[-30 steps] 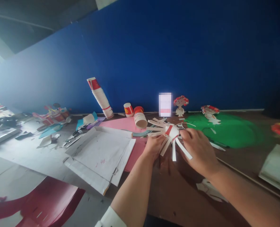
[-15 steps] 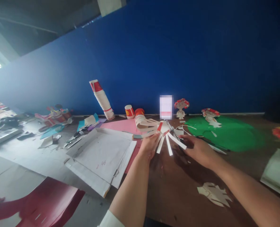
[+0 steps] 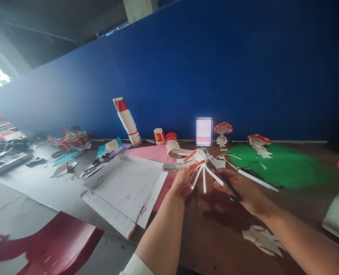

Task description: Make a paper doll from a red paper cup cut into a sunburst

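My left hand (image 3: 183,182) is closed on a paper cup (image 3: 200,156) whose wall is cut into several narrow strips, fanned out around its base. Red print shows on parts of it. A pair of scissors (image 3: 229,187) with dark handles is in my right hand (image 3: 238,187), fingers wrapped about the handles. Its blades point away from me, beside the right side of the strips; whether they touch paper I cannot tell. On the brown table below my right forearm lies a flat cardboard figure cutout (image 3: 263,238).
A white box lid (image 3: 126,187) lies left. Behind stand a leaning cup stack (image 3: 128,124), a single cup (image 3: 159,136) and a cup stack on its side (image 3: 173,147). Red-rimmed paper figures (image 3: 222,133) are near green paper (image 3: 292,168) with a white pen (image 3: 258,180).
My view has shifted slightly. The cut strips have swung and now hang more downward. The dark scissor handles have turned into clearer view in my right hand.
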The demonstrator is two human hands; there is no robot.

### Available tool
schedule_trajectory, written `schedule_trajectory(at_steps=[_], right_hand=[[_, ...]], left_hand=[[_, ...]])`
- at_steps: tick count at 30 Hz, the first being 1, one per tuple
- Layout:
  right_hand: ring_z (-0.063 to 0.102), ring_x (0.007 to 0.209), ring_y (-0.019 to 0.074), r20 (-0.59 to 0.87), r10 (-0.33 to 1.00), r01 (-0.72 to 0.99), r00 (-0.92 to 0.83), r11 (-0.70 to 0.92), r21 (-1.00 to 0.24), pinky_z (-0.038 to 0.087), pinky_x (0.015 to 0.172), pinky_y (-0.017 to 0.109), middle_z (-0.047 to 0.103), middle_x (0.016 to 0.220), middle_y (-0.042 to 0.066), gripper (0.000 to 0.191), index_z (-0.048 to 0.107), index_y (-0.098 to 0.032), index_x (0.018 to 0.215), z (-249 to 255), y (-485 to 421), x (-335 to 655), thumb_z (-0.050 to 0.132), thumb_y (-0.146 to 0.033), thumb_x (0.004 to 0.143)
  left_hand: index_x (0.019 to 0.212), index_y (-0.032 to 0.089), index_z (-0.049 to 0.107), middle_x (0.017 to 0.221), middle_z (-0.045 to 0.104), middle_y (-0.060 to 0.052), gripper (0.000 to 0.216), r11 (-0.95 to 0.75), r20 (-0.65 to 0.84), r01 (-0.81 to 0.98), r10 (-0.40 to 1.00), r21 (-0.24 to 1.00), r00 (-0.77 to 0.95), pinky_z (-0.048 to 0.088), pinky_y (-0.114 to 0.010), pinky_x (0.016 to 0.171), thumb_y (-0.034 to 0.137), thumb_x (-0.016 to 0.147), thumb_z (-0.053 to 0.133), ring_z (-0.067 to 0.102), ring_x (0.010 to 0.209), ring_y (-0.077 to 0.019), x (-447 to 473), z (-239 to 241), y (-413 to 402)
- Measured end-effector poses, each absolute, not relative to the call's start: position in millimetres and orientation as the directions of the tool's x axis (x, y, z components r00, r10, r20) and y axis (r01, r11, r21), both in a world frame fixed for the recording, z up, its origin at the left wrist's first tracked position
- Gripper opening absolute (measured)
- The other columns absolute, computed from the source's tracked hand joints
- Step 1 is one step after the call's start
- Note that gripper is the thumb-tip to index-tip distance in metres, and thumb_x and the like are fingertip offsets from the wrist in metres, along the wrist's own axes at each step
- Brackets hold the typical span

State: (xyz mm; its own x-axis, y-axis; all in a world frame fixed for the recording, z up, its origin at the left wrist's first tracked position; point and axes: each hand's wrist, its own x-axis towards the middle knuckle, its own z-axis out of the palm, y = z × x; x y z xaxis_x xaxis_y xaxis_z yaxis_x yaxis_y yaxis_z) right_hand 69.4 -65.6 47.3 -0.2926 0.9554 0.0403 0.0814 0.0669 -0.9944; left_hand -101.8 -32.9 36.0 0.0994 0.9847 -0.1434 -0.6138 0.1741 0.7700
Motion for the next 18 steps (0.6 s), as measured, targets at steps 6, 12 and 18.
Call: schedule_trajectory(at_steps=[6, 12, 18], right_hand=[[0.063, 0.078, 0.0196, 0.056, 0.969, 0.139, -0.243, 0.092, -0.986, 0.052, 0.069, 0.031, 0.066, 0.082, 0.003, 0.058, 0.069, -0.022, 0.094, 36.9, -60.3, 69.8, 0.083, -0.064, 0.056], [0.054, 0.057, 0.0126, -0.025, 0.979, 0.196, -0.203, 0.016, -0.981, 0.046, 0.053, 0.026, 0.063, 0.07, -0.001, 0.053, 0.071, -0.022, 0.091, 42.8, -62.8, 71.1, 0.085, -0.059, 0.056], [0.05, 0.054, 0.0101, -0.071, 0.971, 0.139, -0.228, -0.04, -0.99, 0.045, 0.05, 0.025, 0.061, 0.068, -0.001, 0.05, 0.072, -0.02, 0.084, 56.4, -66.5, 73.3, 0.087, -0.054, 0.051]], left_hand=[[0.078, 0.014, 0.067, 0.068, 0.066, -0.001, 0.027, 0.162, -0.117, -0.588, 0.987, 0.793, 0.114, 0.045, -0.021, 0.053, 0.024, 0.061, 0.086, 0.059, 0.058, -0.0111, -99.6, 31.1, -28.7], [0.072, 0.015, 0.065, 0.066, 0.065, -0.002, 0.026, 0.113, -0.077, -0.571, 0.993, 0.813, 0.086, 0.047, -0.024, 0.058, 0.025, 0.059, 0.085, 0.06, 0.063, -0.0148, -99.2, 32.8, -28.8], [0.069, 0.015, 0.066, 0.07, 0.068, -0.005, 0.021, 0.079, -0.056, -0.517, 0.997, 0.852, 0.059, 0.051, -0.028, 0.065, 0.025, 0.059, 0.083, 0.065, 0.076, -0.0214, -103.0, 35.1, -30.2]])
